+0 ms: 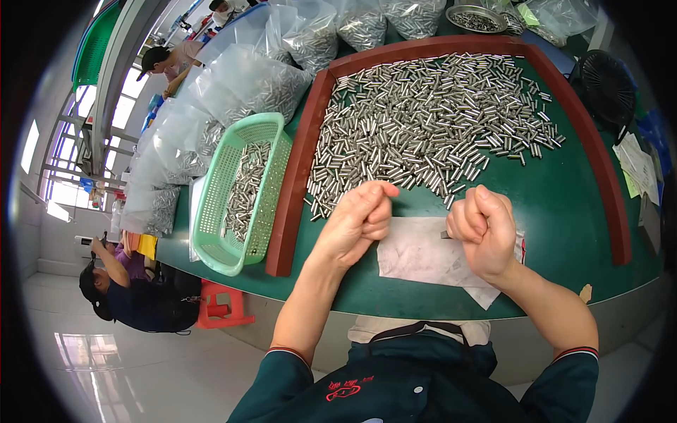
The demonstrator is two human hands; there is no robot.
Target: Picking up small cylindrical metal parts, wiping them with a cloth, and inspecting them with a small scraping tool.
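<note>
My left hand [357, 224] is closed, its fingers curled into the palm and the thumb laid against the bent index finger. Whatever it may hold is hidden. Across from it, my right hand [484, 229] makes a fist, and the dark end of a small metal pin [445, 235] shows at its left edge. Both hands are over a stained white cloth [416, 250] near the table's front edge. Just beyond them spreads a broad heap of short, shiny metal pins [416, 127] on the green tabletop [564, 233].
A red-brown frame [303, 169] borders the heap. Left of it stands a green plastic basket [204, 236] partly filled with pins. Clear bags [247, 88] of pins line the far left. A metal bowl [477, 19] and black fan [605, 92] stand farther back. Other people [144, 296] sit at left.
</note>
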